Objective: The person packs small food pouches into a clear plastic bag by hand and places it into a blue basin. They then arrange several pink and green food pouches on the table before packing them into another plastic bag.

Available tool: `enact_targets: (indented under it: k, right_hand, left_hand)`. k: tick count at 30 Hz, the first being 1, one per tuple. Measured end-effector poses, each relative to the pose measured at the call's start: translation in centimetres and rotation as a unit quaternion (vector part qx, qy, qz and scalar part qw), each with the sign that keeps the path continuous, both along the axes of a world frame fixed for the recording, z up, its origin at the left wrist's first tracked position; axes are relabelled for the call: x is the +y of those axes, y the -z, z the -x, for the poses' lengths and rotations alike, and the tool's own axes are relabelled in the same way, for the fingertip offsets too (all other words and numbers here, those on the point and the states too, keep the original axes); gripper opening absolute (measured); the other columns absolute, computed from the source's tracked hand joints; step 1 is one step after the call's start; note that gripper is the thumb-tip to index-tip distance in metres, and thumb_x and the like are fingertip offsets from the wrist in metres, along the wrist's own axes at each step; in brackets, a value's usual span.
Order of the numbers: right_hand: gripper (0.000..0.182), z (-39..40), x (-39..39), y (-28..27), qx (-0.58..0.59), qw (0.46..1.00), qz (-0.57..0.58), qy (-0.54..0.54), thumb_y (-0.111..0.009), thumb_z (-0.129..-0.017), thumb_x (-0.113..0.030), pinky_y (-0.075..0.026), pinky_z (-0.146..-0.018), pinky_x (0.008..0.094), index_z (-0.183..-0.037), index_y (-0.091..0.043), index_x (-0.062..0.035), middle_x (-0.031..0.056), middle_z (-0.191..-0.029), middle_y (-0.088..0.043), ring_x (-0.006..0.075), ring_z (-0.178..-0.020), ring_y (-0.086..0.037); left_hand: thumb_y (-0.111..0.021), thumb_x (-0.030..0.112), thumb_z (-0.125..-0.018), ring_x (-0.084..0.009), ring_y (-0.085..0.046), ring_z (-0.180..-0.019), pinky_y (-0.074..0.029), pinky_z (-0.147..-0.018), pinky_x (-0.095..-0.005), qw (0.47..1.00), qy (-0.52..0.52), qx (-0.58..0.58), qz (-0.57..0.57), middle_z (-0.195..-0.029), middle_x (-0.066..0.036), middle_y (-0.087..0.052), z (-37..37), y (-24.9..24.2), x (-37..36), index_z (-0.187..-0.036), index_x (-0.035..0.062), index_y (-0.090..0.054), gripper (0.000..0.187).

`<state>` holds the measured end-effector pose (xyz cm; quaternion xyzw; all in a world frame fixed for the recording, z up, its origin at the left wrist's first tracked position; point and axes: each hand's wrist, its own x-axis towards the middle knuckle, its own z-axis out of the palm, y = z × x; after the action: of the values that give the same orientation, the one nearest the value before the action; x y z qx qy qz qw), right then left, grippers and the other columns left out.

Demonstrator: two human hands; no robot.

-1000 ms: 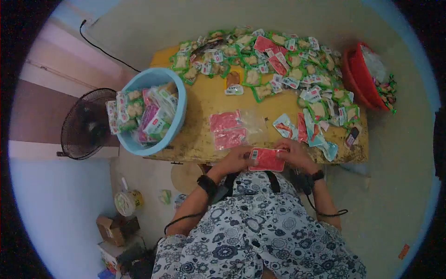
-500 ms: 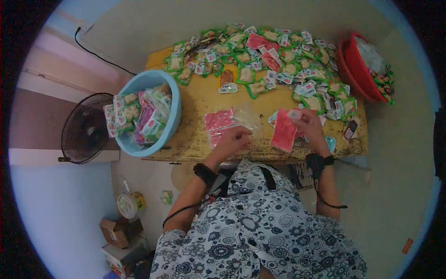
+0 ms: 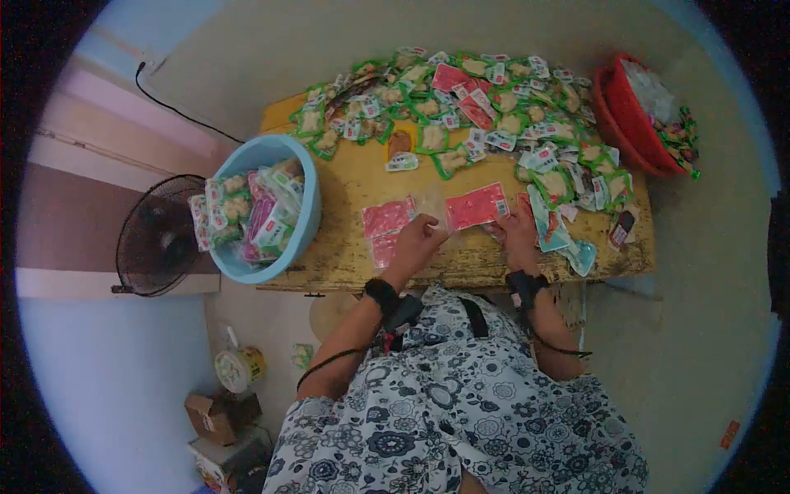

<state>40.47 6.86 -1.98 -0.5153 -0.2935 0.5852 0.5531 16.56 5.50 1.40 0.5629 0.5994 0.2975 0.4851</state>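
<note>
My right hand (image 3: 517,234) is closed on the right end of a flat red packet (image 3: 478,206), which lies sideways over the yellow table (image 3: 354,177). My left hand (image 3: 421,240) has its fingers bent together at a clear plastic bag (image 3: 432,203), beside the left end of that packet. To the left of this hand, more red packets (image 3: 387,218) lie on the worn tabletop. Right of my right hand are teal packets (image 3: 550,226).
Many green-edged food packets (image 3: 432,137) cover the table's back and right. A blue basin (image 3: 309,202) full of packets stands at the left edge, near a black fan (image 3: 160,235). Red basins (image 3: 613,119) stand at the back right. Boxes (image 3: 216,418) are on the floor.
My right hand has moved left and turned the red packet from upright to sideways, bringing it near the clear bag. More of the teal packets now shows.
</note>
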Motion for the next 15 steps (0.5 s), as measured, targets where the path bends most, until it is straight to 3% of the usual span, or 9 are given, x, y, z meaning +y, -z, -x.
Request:
enact_targets:
  k: [2, 4, 6, 9, 12, 15]
  right_hand:
    - [0.017, -0.8, 0.3, 6.8, -0.222, 0.962, -0.156, -0.031, -0.065, -0.088, -0.009, -0.055, -0.061, 0.0281, -0.102, -0.057, -0.0027, 0.0075, -0.09, -0.065, 0.016, -0.07, -0.066]
    - [0.021, -1.0, 0.2, 6.9, -0.265, 0.952, -0.137, -0.065, -0.065, -0.088, -0.01, -0.057, -0.067, 0.0299, -0.105, -0.057, -0.0016, 0.0087, -0.098, -0.063, 0.0176, -0.079, -0.065]
    - [0.029, 0.4, -0.9, -0.1, -0.135, 0.984, 0.056, -0.097, -0.066, -0.087, -0.011, -0.058, -0.076, 0.0331, -0.112, -0.056, 0.0009, 0.0112, -0.114, -0.059, 0.0208, -0.094, -0.063]
    - [0.035, 1.3, -1.7, 0.0, -0.002, 0.999, 0.016, -0.046, -0.064, -0.087, -0.005, -0.058, -0.077, 0.0333, -0.119, -0.052, 0.0014, 0.0124, -0.116, -0.059, 0.0211, -0.097, -0.062]
    - [0.04, 1.8, -1.8, -0.4, 0.003, 0.999, -0.019, -0.026, -0.064, -0.086, -0.002, -0.059, -0.072, 0.0311, -0.122, -0.048, -0.0013, 0.0088, -0.102, -0.064, 0.0179, -0.084, -0.065]
    - [0.044, 2.6, -1.9, -0.2, 0.003, 0.999, -0.04, -0.03, -0.064, -0.085, -0.001, -0.058, -0.069, 0.029, -0.126, -0.046, -0.0023, 0.0085, -0.102, -0.065, 0.0169, -0.083, -0.066]
  left_hand:
    - [-0.072, 0.039, -0.084, -0.0189, -0.064, -0.066, -0.052, -0.06, -0.0327, 0.999, 0.011, 0.039, 0.01, -0.084, -0.01, -0.067, -0.4, -1.8, 0.2, -0.115, 0.0004, -0.058, 0.051]
    - [-0.071, 0.039, -0.084, -0.021, -0.064, -0.067, -0.052, -0.06, -0.0353, 0.994, 0.008, 0.11, -0.025, -0.083, -0.011, -0.067, -0.9, -1.6, 0.2, -0.11, 0.0008, -0.06, 0.047]
    - [-0.07, 0.037, -0.084, -0.0223, -0.064, -0.069, -0.051, -0.061, -0.0374, 0.985, 0.007, 0.163, -0.052, -0.082, -0.013, -0.067, -0.9, -1.0, 0.3, -0.104, 0.0012, -0.062, 0.042]
    - [-0.068, 0.033, -0.084, -0.0224, -0.064, -0.072, -0.05, -0.063, -0.0388, 0.981, 0.002, 0.182, -0.067, -0.079, -0.014, -0.066, -0.8, 0.1, 0.6, -0.095, 0.0018, -0.063, 0.034]
    - [-0.068, 0.028, -0.084, -0.0214, -0.063, -0.072, -0.05, -0.064, -0.0387, 0.99, -0.001, 0.134, -0.054, -0.076, -0.013, -0.064, -1.0, -0.8, 0.3, -0.088, 0.0017, -0.063, 0.027]
    - [-0.069, 0.022, -0.083, -0.0211, -0.062, -0.07, -0.05, -0.064, -0.038, 0.996, -0.002, 0.063, -0.06, -0.074, -0.012, -0.063, -1.3, -1.6, -0.3, -0.086, 0.0014, -0.062, 0.022]
